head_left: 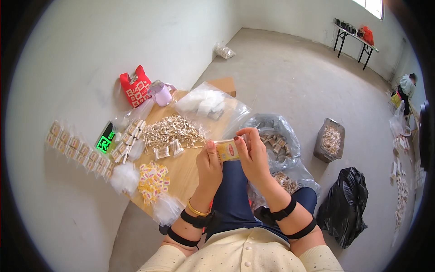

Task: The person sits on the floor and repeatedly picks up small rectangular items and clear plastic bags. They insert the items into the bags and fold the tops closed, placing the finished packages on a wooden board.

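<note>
Over my lap, both hands hold a small clear packet with a yellow printed card [228,151] in it. My left hand [209,167] grips its left end, thumb on top. At the right end, the thumb of my right hand [254,158] presses on the packet, and its index finger bends over the upper edge. What lies behind the card is hidden. To the left of my hands, a heap of loose cotton swabs [174,130] spreads on the wooden table [181,168]. Two small swab bundles [176,147] lie at its near edge, above a pile of yellow-and-white cards [153,181].
Rows of filled packets [79,153] line the table's left side, near a green lit sign [105,138]. Behind stand a red bag [136,89] and lilac jug [160,94]. Rightward are a plastic sack [287,131], grey swab bin [322,152] and black bag [346,206]. A person [406,88] bends far right.
</note>
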`<state>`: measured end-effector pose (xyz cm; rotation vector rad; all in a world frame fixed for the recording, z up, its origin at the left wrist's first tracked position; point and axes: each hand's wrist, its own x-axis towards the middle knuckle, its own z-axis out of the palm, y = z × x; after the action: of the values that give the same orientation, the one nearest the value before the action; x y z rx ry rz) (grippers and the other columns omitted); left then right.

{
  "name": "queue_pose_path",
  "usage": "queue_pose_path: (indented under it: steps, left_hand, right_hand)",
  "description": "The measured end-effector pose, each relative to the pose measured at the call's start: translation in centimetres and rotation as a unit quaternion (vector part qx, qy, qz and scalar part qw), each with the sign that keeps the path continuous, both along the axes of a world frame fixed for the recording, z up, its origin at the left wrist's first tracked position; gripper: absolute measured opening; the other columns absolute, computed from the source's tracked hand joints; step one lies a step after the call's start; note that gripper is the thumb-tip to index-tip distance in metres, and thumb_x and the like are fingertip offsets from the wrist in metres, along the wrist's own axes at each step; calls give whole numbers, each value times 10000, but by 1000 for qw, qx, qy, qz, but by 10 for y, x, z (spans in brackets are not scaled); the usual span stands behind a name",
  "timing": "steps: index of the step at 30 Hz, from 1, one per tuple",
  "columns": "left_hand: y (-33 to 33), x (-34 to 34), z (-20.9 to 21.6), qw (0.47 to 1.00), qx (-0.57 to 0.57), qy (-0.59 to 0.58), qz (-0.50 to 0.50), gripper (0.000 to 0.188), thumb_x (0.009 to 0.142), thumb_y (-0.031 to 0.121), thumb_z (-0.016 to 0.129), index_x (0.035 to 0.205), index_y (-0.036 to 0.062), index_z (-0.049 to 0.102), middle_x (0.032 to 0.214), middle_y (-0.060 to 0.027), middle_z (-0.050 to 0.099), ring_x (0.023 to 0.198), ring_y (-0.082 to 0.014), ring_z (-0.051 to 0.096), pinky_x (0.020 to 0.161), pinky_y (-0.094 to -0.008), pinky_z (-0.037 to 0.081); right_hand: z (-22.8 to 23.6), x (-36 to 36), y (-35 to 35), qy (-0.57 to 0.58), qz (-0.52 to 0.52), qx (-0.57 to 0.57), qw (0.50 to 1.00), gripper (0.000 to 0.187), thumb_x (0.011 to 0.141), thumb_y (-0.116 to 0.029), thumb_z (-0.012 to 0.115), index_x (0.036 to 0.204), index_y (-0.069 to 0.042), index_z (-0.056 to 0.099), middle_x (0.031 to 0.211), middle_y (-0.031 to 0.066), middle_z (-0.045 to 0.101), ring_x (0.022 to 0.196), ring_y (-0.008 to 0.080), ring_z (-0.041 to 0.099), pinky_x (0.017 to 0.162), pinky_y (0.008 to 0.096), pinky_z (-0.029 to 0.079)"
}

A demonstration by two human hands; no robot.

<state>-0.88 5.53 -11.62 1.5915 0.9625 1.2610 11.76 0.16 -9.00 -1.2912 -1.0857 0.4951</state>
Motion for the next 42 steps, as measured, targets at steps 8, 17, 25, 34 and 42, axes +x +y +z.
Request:
queue_pose_path:
  steps: [8, 17, 25, 34, 42]
  left_hand:
    - [5, 2, 12, 975, 174, 125, 64, 372, 1035, 251, 453, 787, 13, 595, 513, -118, 501, 438, -260, 524, 447, -378, 371]
    - [18, 2, 4, 996, -33, -88, 11, 357, 1037, 254, 483, 730, 80, 428, 633, 6, 412, 535, -104, 385, 495, -279, 310]
    - [24, -14, -9, 991, 3, -116, 74, 288, 1047, 209, 453, 788, 82, 457, 698, 28, 433, 616, -32, 350, 530, -227, 306]
    - [28, -55, -19, 991, 2, -92, 93, 291, 1046, 256, 465, 803, 100, 428, 624, 54, 408, 524, -5, 327, 458, -194, 263]
    - [38, -92, -49, 981, 13, -125, 147, 281, 1006, 252, 565, 807, 80, 465, 586, 57, 410, 500, -9, 345, 449, -210, 273]
  right_hand:
    - [-1, 0, 8, 19, -57, 18, 998, 254, 1000, -250, 551, 912, -12, 544, 664, 80, 574, 588, 148, 501, 559, 308, 416]
    - [-13, -11, 18, 68, -10, 31, 997, 290, 1022, -250, 515, 852, -15, 527, 632, 45, 520, 592, 103, 446, 555, 284, 391]
    - [-17, -35, 29, 50, 31, 3, 998, 294, 1024, -248, 511, 884, 9, 542, 652, 49, 505, 623, 101, 438, 571, 277, 396]
    - [-53, -61, 60, 200, 103, -36, 974, 331, 1039, -274, 486, 840, -21, 562, 655, -10, 503, 609, 59, 405, 557, 245, 355]
    - [-71, -101, 78, 105, 108, -54, 987, 326, 1048, -295, 466, 882, -29, 555, 691, -33, 458, 656, 41, 389, 582, 229, 350]
